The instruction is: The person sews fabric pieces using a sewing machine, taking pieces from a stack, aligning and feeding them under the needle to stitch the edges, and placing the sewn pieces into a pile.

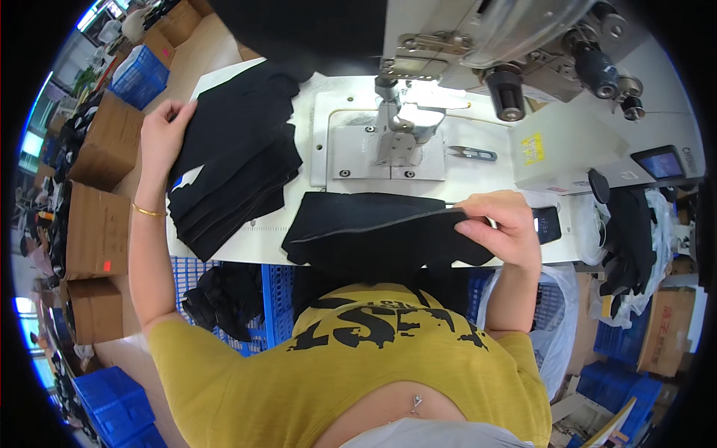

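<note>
My left hand (167, 128) pinches the left edge of a black fabric piece (235, 104) that lies over the far left of the white sewing table. Below it, several more black cut pieces (239, 187) are fanned out in a stack. My right hand (502, 226) is closed on the right end of another black fabric piece (373, 231) at the table's front edge; its upper edge is lifted and folded toward me. Between the two lots of fabric and farther back stands the sewing machine (396, 142), with its presser area lit and no fabric under it.
Thread snips (472, 153) lie right of the machine's plate, and a phone (547, 225) is beside my right hand. Under the table are a blue basket (278, 302) with dark fabric and a bin lined with clear plastic (556, 321). Cardboard boxes (97, 231) line the left side.
</note>
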`<state>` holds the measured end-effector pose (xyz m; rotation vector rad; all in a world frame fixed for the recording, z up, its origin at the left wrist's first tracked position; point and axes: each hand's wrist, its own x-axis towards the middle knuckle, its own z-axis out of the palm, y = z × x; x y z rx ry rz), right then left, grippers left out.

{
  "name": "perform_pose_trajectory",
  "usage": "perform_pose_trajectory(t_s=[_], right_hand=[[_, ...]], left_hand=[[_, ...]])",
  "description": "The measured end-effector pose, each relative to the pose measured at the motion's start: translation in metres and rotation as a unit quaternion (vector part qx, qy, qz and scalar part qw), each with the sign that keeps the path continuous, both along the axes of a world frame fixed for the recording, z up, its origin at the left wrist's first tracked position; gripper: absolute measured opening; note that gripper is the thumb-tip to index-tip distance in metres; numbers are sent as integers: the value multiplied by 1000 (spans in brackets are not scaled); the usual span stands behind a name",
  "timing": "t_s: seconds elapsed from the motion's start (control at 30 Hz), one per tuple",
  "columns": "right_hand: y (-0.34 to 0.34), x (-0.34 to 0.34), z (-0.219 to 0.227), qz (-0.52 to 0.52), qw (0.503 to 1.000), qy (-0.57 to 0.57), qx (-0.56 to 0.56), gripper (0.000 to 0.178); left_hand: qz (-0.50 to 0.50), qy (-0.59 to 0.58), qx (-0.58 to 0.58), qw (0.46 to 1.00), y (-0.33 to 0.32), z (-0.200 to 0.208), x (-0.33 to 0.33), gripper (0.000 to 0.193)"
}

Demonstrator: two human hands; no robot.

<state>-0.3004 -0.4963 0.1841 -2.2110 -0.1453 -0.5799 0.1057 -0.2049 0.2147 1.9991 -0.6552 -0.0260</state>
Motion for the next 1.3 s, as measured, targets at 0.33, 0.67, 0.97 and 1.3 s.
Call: perform_pose_trajectory(t_s=[0.33,0.67,0.97,1.3], right_hand=[[60,78,-21,-159,925,-12,346,15],[53,88,-17,-146,877,28,457,21],[48,90,-24,-146,866,26,478,19],[69,48,-8,-110,911,109,382,23]], left_hand=[[-336,-160,69,926,-118,10,-167,26],[-337,178,-54,923,-163,-4,-145,17],[-315,257,-57,912,-163,-3,-138,15],[-305,-570,-21,763,-98,-35,-185,22]])
